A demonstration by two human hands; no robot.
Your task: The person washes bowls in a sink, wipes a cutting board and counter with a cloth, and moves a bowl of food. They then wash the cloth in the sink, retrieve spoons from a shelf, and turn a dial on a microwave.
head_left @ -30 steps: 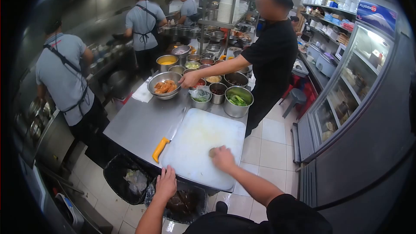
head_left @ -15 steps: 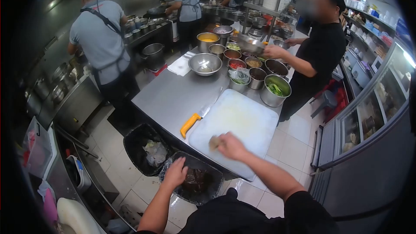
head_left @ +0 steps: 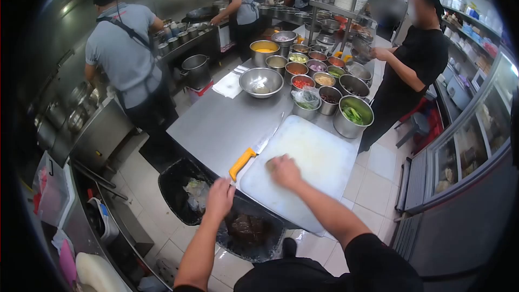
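Observation:
My right hand (head_left: 285,172) presses on the white cutting board (head_left: 311,184), its fingers closed over a small greyish-brown wad (head_left: 270,166) that is mostly hidden and blurred. Along the board's left side lies a knife with a yellow handle (head_left: 242,163), its blade pointing away from me. Close to the table edge and the end of that handle is my left hand (head_left: 220,199), fingers extended and holding nothing that I can see. Below it are a black bin (head_left: 168,197) with pale scraps and another bin (head_left: 270,251) with dark contents.
On the steel table (head_left: 203,124) stand a wide metal bowl (head_left: 261,82) and several metal pots of chopped food, including one with green vegetables (head_left: 353,116). A person in black (head_left: 413,67) stands at right; people in grey shirts work at left and back. A glass-fronted fridge (head_left: 459,140) is at right.
My right hand has moved slightly up the board with the wad. My left hand has risen from over the bin to the table edge. The person in black has drawn back from the pots.

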